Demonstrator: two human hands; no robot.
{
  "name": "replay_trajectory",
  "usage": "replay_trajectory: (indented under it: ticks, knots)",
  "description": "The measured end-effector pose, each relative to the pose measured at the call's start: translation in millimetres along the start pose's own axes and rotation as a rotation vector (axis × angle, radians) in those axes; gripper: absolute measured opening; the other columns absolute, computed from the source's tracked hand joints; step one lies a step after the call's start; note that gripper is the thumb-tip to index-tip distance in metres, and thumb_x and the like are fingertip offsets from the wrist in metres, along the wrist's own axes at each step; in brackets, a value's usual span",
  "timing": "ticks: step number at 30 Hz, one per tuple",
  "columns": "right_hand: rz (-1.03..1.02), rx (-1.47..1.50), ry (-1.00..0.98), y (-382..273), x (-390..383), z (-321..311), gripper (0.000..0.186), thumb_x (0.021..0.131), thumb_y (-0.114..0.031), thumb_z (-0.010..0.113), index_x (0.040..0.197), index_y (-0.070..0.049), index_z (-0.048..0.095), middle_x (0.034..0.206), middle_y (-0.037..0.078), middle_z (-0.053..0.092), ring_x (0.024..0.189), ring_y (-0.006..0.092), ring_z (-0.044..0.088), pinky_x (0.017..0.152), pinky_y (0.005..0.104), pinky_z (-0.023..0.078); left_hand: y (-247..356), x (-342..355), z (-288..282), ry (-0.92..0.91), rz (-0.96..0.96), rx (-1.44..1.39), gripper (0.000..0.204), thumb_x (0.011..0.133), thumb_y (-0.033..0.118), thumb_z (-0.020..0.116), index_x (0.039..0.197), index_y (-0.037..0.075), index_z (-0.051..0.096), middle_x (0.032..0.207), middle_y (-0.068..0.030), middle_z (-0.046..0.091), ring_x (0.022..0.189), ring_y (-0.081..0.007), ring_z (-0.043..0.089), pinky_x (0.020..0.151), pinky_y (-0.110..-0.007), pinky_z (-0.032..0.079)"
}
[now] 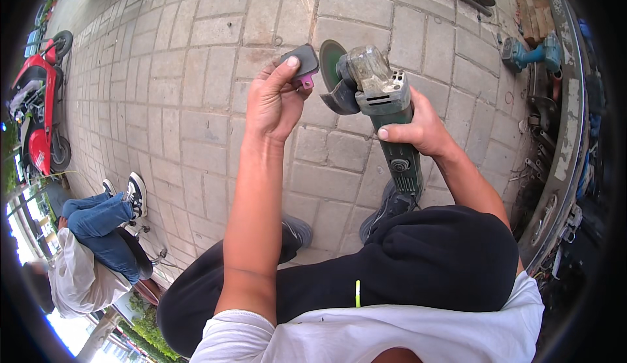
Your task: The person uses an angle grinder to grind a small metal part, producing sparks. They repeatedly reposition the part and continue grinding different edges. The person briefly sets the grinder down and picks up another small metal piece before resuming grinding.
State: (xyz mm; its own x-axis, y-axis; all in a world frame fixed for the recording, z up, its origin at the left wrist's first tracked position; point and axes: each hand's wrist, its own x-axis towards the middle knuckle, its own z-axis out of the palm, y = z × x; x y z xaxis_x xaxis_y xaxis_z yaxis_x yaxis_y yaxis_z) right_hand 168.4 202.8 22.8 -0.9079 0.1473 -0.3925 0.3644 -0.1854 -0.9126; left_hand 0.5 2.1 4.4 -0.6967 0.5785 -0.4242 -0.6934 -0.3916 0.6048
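My left hand (275, 101) pinches a brake pad (302, 60), thumb on its dark grey face; a pink backing plate with a small holed tab shows below. Wrapped round the green body of an angle grinder (394, 122) is my right hand (421, 125), its thumb lying across the near side. The grinder's head points away from me, with a thin cutting-type disc (332, 62) facing the pad and a curved metal guard (341, 99) under it. Only a narrow gap shows between disc and pad. Whether the disc is spinning cannot be told.
Grey paving blocks (215, 69) cover the ground. On the right, a blue-green cordless tool (532, 52) lies beside a worn metal ledge (563, 160) with scattered tools. To the left are a red scooter (40, 111) and a seated person (98, 239) in jeans.
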Motion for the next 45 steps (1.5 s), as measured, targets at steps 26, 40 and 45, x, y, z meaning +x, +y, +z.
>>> replay_trajectory:
  ticks: [26, 40, 45]
  knots:
    - [0.004, 0.003, 0.000, -1.1, 1.2, 0.7, 0.077, 0.063, -0.019, 0.082, 0.129, 0.002, 0.050, 0.116, 0.010, 0.061, 0.104, 0.0175, 0.057, 0.095, 0.0322, 0.045, 1.6, 0.3, -0.2, -0.002, 0.007, -0.011, 0.022, 0.088, 0.011, 0.070, 0.106, 0.001, 0.064, 0.095, -0.0073, 0.070, 0.079, -0.0147, 0.063, 0.071, -0.030, 0.049]
    - [0.015, 0.001, 0.003, -1.6, 2.1, 0.9, 0.077, 0.063, -0.021, 0.083, 0.128, 0.004, 0.050, 0.116, 0.011, 0.061, 0.105, 0.0184, 0.057, 0.096, 0.0323, 0.044, -0.5, 0.4, 2.8, 0.025, 0.011, -0.004, 0.022, 0.087, 0.011, 0.071, 0.105, 0.000, 0.064, 0.092, -0.0087, 0.070, 0.075, -0.0157, 0.063, 0.071, -0.030, 0.050]
    - [0.006, 0.006, 0.000, -1.4, 2.6, 0.7, 0.077, 0.063, -0.020, 0.083, 0.128, 0.003, 0.050, 0.117, 0.011, 0.061, 0.106, 0.0183, 0.057, 0.096, 0.0324, 0.044, -0.4, 0.1, 4.6, 0.032, 0.012, -0.006, 0.021, 0.087, 0.011, 0.071, 0.104, 0.000, 0.064, 0.091, -0.0084, 0.069, 0.074, -0.0160, 0.062, 0.070, -0.031, 0.049]
